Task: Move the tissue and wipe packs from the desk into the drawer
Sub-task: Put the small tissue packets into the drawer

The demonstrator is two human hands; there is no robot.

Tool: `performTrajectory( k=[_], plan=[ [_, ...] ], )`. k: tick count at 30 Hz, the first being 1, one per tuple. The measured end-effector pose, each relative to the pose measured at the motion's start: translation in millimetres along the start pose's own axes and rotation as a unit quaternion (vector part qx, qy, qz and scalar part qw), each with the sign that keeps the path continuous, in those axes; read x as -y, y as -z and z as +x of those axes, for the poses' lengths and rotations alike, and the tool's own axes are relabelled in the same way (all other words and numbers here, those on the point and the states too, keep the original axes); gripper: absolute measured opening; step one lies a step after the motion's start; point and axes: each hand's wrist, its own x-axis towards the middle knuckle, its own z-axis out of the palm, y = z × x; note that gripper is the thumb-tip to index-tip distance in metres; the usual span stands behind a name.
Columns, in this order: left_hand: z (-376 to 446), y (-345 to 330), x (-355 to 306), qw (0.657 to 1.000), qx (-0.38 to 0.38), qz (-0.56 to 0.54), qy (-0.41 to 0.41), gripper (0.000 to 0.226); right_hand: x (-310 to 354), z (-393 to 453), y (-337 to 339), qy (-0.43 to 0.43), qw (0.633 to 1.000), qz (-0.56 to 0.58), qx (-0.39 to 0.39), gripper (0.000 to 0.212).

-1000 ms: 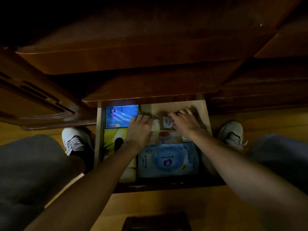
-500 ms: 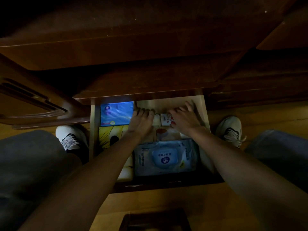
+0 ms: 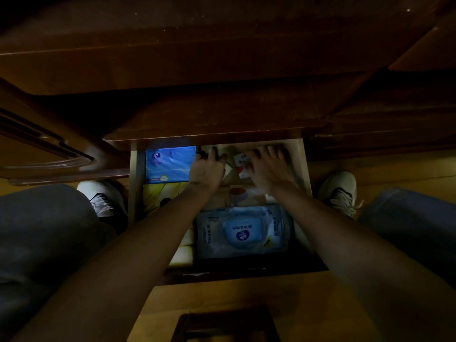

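The left hand point(image 3: 206, 170) reaches deep into the open drawer point(image 3: 303, 169), its fingers point(image 3: 212, 154) curled down over something at the back that the dim light hides, so whether they grip it cannot be told. The right hand point(image 3: 267, 169) lies at its 3 o'clock, fingers point(image 3: 270, 150) spread apart and pressing flat on a small white pack with red print point(image 3: 240, 164) between the two hands. At 9 o'clock from the left hand, touching it, a blue tissue pack point(image 3: 167, 164) sits in the drawer's far left corner; a yellow pack point(image 3: 158, 196) lies at that one's 6 o'clock, partly under the left forearm. At 6 o'clock from the hands a large pale-blue wipe pack point(image 3: 243, 230) with a round flip lid fills the near part of the drawer. The dark wooden worktop point(image 3: 222, 70) overhangs the drawer at 12 o'clock. A white shoe point(image 3: 103, 198) stands on the floor at the drawer's 9 o'clock, another shoe point(image 3: 340, 191) at its 3 o'clock.
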Motion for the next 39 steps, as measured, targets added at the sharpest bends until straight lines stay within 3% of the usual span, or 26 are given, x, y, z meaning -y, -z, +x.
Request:
performTrajectory(
  k=[3, 6, 13, 16, 18, 22, 27, 31, 35, 39],
  plan=[
    [-3, -1, 2, 1.000, -0.002, 0.007, -0.012, 0.048, -11, -5, 0, 0.026, 1.000, -0.009, 0.004, 0.063],
    [-7, -1, 0, 1.000, -0.008, 0.001, -0.023, 0.054, -7, -11, 2, -0.007, 1.000, 0.010, 0.006, 0.081],
    [-13, 2, 10, 0.998, 0.001, -0.006, -0.056, 0.057, 12, 4, 12, 0.053, 0.998, 0.019, 0.033, 0.075],
    [-15, 2, 12, 0.997, -0.002, 0.010, -0.077, 0.052, 3, 3, 12, 0.068, 0.997, 0.024, 0.025, 0.057],
    [-17, 1, 12, 0.996, -0.007, 0.023, -0.090, 0.055, 3, 0, 8, 0.025, 0.998, 0.055, 0.006, 0.046],
    [-24, -5, 18, 0.994, -0.021, 0.045, -0.096, 0.055, 20, -4, 0, -0.007, 0.999, 0.034, 0.031, 0.069],
    [-32, -8, 25, 0.995, -0.030, 0.046, -0.088, 0.056, 34, -6, 1, 0.031, 0.999, 0.000, 0.015, 0.044],
    [-33, -8, 20, 0.996, -0.030, 0.040, -0.069, 0.049, 30, -18, 1, 0.009, 0.999, -0.034, 0.026, 0.039],
    [-31, -6, 16, 0.997, -0.029, 0.032, -0.070, 0.049, 27, -27, -1, -0.009, 0.999, -0.042, 0.025, 0.043],
    [-26, -1, 8, 0.996, -0.032, 0.033, -0.081, 0.053, 23, -30, 1, -0.004, 0.999, -0.041, 0.025, 0.061]
  ],
)
